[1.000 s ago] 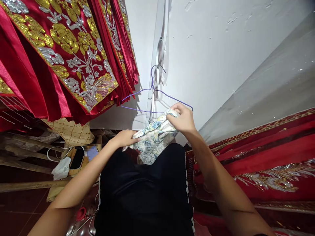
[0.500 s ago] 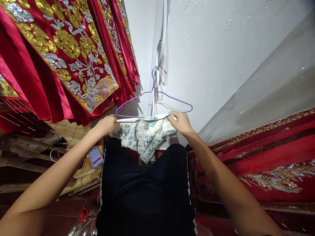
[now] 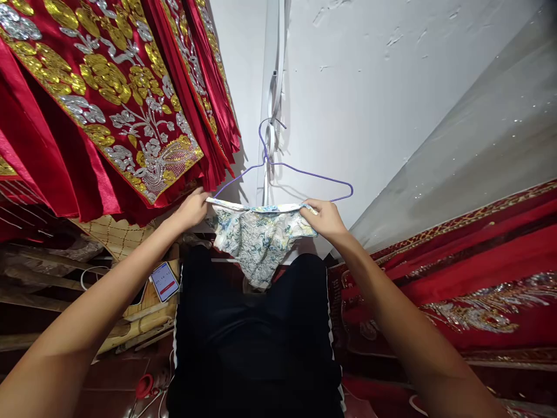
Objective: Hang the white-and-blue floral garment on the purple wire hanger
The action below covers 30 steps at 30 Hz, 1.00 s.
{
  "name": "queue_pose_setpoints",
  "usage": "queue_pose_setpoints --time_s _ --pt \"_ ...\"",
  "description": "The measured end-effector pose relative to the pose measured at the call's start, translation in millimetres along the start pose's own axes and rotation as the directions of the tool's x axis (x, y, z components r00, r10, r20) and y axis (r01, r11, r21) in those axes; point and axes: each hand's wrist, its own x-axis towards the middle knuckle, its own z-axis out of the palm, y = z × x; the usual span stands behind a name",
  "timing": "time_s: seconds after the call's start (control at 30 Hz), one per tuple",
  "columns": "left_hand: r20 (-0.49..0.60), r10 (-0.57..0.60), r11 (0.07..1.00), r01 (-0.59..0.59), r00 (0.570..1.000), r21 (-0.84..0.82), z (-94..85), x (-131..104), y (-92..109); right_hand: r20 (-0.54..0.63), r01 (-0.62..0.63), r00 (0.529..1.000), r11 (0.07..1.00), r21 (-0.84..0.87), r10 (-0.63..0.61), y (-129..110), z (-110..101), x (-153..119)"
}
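Left hand (image 3: 191, 209) and right hand (image 3: 324, 217) each pinch one end of a floral cloth (image 3: 256, 241), stretched taut between them over the lap. Purple hanger (image 3: 282, 174) hangs at 12 o'clock; red embroidered fabric (image 3: 100, 98) at 10; phone (image 3: 164, 281) at 8.

left hand (image 3: 192, 207) + right hand (image 3: 324, 217): grip floral cloth (image 3: 256, 241) taut | purple hanger (image 3: 282, 174) behind

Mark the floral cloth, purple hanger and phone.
floral cloth (image 3: 256, 247), head view, middle of the hanging fabric
purple hanger (image 3: 313, 175), head view, right sloping wire
phone (image 3: 165, 281), head view, lit screen
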Motion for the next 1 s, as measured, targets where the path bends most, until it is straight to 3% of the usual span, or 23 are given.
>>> queue_pose_setpoints --time_s 0.07,0.13,0.23,0.3,0.4,0.5,0.63,0.73,0.83,0.93,1.0 --pt "-0.151 0.053 0.994 -0.066 0.987 -0.086 -0.9 3.3 7.3 0.005 0.013 1.0 1.0 0.027 -0.013 1.4 0.6 -0.4" --pt "-0.219 0.101 0.961 -0.152 0.97 -0.233 -6.5 7.9 20.0 0.026 0.023 0.999 0.997 0.071 -0.025 0.5 2.3 -1.6" --pt "-0.159 0.155 0.855 -0.213 0.975 -0.473 -16.9 17.2 41.0 0.072 0.026 0.997 0.992 0.125 -0.035 -3.5 2.9 -8.1" --pt "-0.108 0.202 0.824 -0.229 0.973 -0.519 -22.6 21.7 50.8 0.072 0.051 0.996 0.995 0.085 -0.057 -4.5 -1.7 -14.6" --pt "-0.082 0.242 0.844 -0.252 0.967 -0.473 -28.6 23.4 54.9 -0.127 0.061 0.99 0.997 -0.038 -0.066 0.8 -17.6 -21.5" --pt "-0.064 0.269 0.863 -0.27 0.961 -0.428 -33.1 22.0 51.9 -0.391 0.04 0.918 0.997 -0.073 -0.065 9.4 -35.9 -19.9" --pt "-0.017 0.273 0.895 -0.261 0.962 -0.363 -38.2 22.1 48.8 -0.434 0.066 0.899 0.998 0.014 -0.053 8.3 -50.5 -14.6" --pt "-0.014 0.259 0.912 -0.249 0.966 -0.324 -42.8 23.9 46.7 -0.359 0.043 0.933 0.999 0.034 -0.028 2.7 -62.0 -13.3" --pt "-0.054 0.275 0.911 -0.278 0.96 -0.304 -46.6 27.0 42.7 -0.117 -0.044 0.992 0.994 0.099 0.056 4.3 -81.9 -6.8" --pt "-0.2 0.214 0.922 -0.266 0.956 -0.282 -45.4 31.7 37.8 0.212 -0.217 0.966 0.908 0.358 0.147 6.4 -95.0 7.2" --pt "-0.282 0.041 0.931 -0.139 0.959 -0.337 -41.7 35.7 35.3 0.302 -0.286 0.943 0.799 0.528 0.138 0.8 -89.0 17.5"
